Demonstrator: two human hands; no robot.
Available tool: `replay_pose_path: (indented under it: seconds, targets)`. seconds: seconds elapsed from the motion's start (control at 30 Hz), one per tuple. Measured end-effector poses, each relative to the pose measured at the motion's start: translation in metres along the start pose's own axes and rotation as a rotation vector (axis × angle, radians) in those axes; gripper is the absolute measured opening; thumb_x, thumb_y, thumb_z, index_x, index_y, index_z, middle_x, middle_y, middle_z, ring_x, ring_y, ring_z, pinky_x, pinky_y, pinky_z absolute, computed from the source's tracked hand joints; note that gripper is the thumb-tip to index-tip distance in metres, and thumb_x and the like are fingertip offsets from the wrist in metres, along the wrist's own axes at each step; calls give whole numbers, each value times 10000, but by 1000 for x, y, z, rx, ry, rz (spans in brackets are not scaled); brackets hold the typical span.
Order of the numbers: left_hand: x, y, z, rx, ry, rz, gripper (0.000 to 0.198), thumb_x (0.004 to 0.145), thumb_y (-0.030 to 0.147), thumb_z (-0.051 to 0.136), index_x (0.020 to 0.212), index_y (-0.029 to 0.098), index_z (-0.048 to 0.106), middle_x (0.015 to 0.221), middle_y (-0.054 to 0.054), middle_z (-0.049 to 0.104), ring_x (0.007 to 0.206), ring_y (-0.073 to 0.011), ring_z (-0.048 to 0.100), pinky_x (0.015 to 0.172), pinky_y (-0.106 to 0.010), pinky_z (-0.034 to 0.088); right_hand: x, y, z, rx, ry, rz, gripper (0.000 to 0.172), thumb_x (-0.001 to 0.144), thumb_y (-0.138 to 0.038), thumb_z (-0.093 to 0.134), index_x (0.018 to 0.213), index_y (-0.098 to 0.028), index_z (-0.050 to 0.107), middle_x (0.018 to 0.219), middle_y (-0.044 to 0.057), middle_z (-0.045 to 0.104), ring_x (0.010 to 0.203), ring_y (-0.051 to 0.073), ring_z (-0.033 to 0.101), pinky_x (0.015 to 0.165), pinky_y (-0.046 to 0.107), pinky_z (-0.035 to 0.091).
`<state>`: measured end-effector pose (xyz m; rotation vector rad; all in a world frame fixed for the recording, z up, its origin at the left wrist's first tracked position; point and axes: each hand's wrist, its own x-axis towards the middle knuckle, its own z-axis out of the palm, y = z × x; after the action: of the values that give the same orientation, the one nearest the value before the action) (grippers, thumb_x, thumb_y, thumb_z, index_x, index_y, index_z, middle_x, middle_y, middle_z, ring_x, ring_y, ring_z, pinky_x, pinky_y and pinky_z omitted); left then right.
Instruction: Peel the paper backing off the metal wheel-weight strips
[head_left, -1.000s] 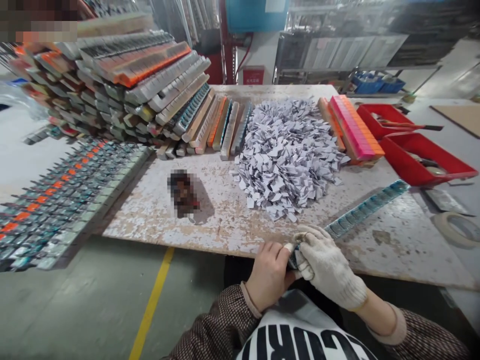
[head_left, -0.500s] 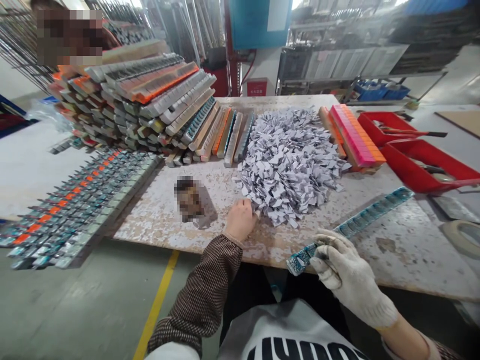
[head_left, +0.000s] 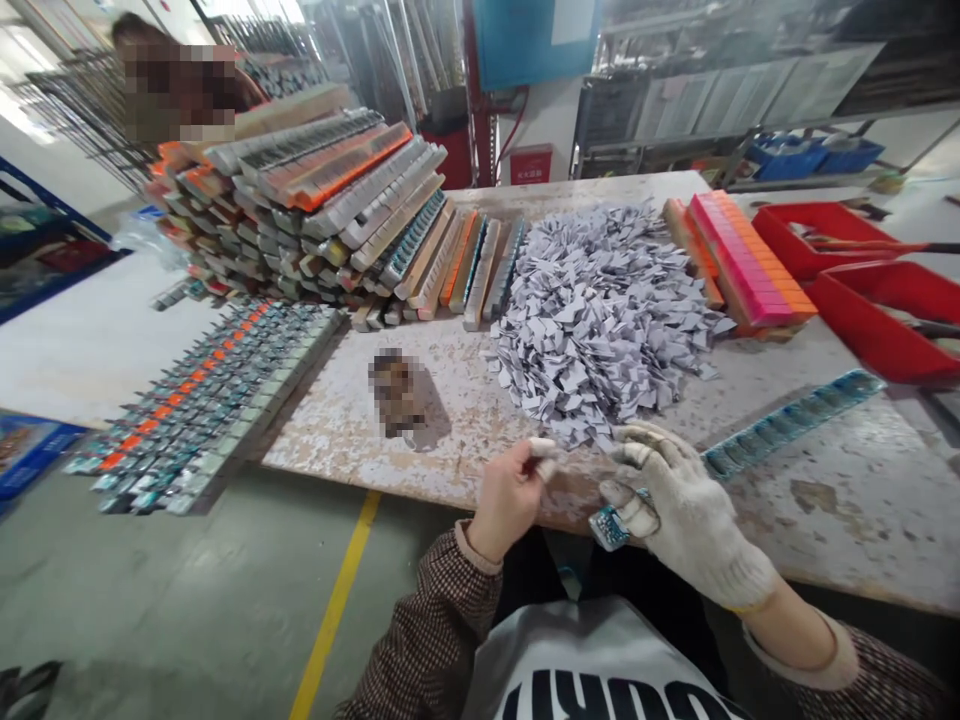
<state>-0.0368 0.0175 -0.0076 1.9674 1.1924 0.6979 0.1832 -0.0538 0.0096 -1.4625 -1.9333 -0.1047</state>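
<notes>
My left hand [head_left: 517,495] is bare apart from white coverings on the fingertips. It is in front of the paper pile with thumb and forefinger pinched together; whatever is between them is too small to make out. My right hand [head_left: 682,515], in a white knit glove, hovers over a teal glittery strip [head_left: 795,425] divided into segments. Its thumb and fingers are apart, the thumb close to the strip's near end. The hand hides the strip's middle. Beyond both hands lies a big heap of small white-grey folded paper pieces [head_left: 600,310].
Long segmented bars [head_left: 300,210] are stacked at the back left, with spiky teal and orange strips [head_left: 202,400] lower left. Pink and orange bars [head_left: 750,260] flank the heap. Red trays [head_left: 885,310] stand at right. A blurred item [head_left: 396,392] lies left. A person [head_left: 180,80] is behind the stack.
My left hand has come away from the heap's edge and moved right, towards my right hand. My right hand's fingers have lifted and spread from the teal strip. The view has shifted slightly.
</notes>
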Motion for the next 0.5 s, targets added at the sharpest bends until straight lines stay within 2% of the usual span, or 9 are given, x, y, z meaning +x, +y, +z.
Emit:
replay_pose_path:
  seconds: [0.03,0.1,0.17,0.23,0.3,0.33,0.37,0.43,0.5]
  targets:
    - [-5,5,3,-104,-38,28,192,972,177,622,1152,196,685,1065,-32,790,953,-161,746,865,-246,576,4,-1,2,20,-4,3,294,954,-349,643,1199,-194,599,1339,187,616,1350,391,530,1098,630,482]
    - [-14,14,9,-346,-112,59,166,945,210,670,1105,176,698,1025,-48,789,931,-170,745,829,-249,577,7,-1,5,124,-41,27,234,951,-360,637,1136,-218,629,1324,168,628,1368,388,518,1101,625,485]
    - [-22,22,13,-556,-150,33,199,908,267,725,1070,156,692,986,-68,772,901,-182,734,794,-260,569,4,-1,5,290,-85,93,105,954,-354,625,975,-255,653,1244,127,670,1343,362,550,1097,586,505]
    - [-27,28,14,-681,-163,-28,299,864,328,780,1079,148,674,962,-67,751,860,-176,712,771,-261,555,0,-4,2,452,-99,195,127,975,-362,591,910,-274,655,1180,101,700,1240,331,630,1027,530,568]
    - [-30,32,14,-738,-197,-68,376,842,385,804,1096,144,667,915,-47,725,790,-152,666,730,-247,526,-5,-11,-3,584,-90,321,184,1025,-377,497,1059,-296,658,1078,81,724,939,271,728,759,434,651]
    - [-30,33,14,-722,-218,-69,360,850,414,796,1052,142,673,854,-24,697,736,-132,625,689,-231,494,-7,-15,-5,662,-91,407,229,1042,-384,456,1158,-310,639,981,62,726,737,233,713,566,367,618]
    - [-30,33,14,-680,-238,-54,324,871,436,774,964,142,675,780,2,650,684,-113,569,645,-216,450,-8,-19,-8,745,-95,500,270,1051,-398,434,1240,-323,611,865,35,707,556,198,642,401,311,517]
    - [-29,34,14,-560,-265,20,381,928,468,704,745,150,600,665,38,518,622,-92,455,583,-211,355,-10,-26,-14,931,-100,696,286,1039,-437,468,1262,-332,612,680,-12,622,381,161,491,268,267,325]
    - [-29,33,16,-456,-273,111,494,968,505,646,644,166,489,635,46,441,615,-93,409,573,-221,316,-14,-27,-17,975,-73,746,262,1018,-454,521,1191,-316,663,641,-8,597,365,159,470,259,269,316]
